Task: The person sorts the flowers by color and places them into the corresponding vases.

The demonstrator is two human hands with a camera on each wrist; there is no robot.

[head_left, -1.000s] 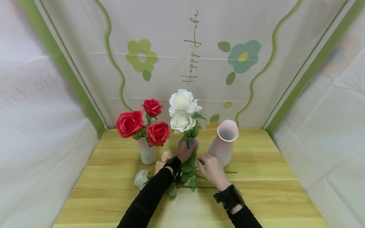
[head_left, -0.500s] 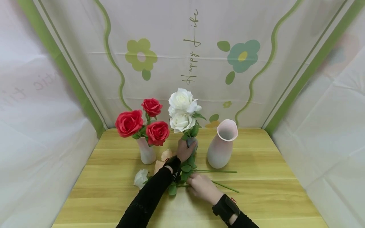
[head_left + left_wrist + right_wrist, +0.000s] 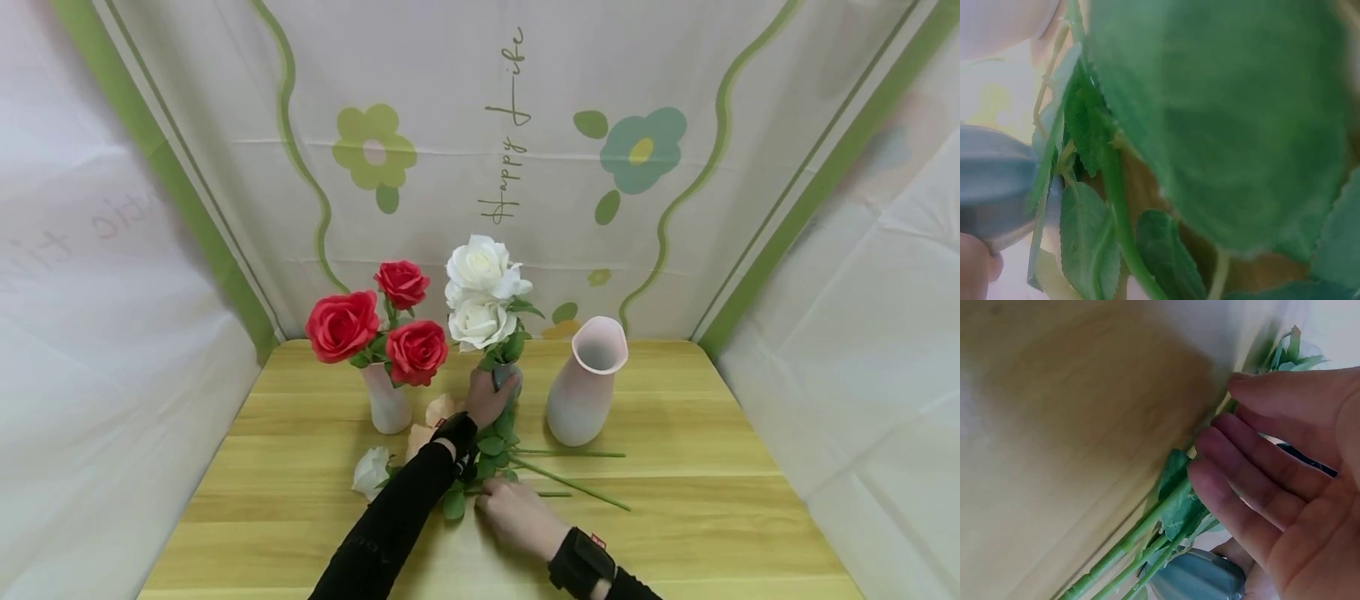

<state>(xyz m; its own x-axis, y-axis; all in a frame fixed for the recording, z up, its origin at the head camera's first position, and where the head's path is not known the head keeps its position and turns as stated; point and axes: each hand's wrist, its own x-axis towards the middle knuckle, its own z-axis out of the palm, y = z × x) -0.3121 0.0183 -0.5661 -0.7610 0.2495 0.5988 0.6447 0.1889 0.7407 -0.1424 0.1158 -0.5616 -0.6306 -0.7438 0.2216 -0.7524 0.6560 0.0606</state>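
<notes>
My left hand (image 3: 489, 396) grips a small blue-grey vase (image 3: 512, 380), its neck showing above my thumb. Two or more white roses (image 3: 482, 292) stand upright in it. In the left wrist view large green leaves (image 3: 1229, 125) fill the foreground, with the vase (image 3: 994, 181) and a bit of hand at the left. My right hand (image 3: 521, 517) is low over the table, fingertips right at the leafy stem of a lying white rose (image 3: 371, 471). In the right wrist view its fingers (image 3: 1241, 500) are extended beside the green stems (image 3: 1129, 540), not wrapped round them.
At left stands a pink-and-white vase (image 3: 388, 404) with three red roses (image 3: 341, 325). A taller pink-and-white vase (image 3: 581, 408) with no flowers stands at right. Peach flowers (image 3: 438, 409) lie partly behind the left forearm; their stems (image 3: 573, 482) point right across the wooden table (image 3: 712, 517).
My right hand has moved from beside the tall vase down and left to the lying stems. One stem now slants farther toward the front right. My left hand has kept its hold on the vase.
</notes>
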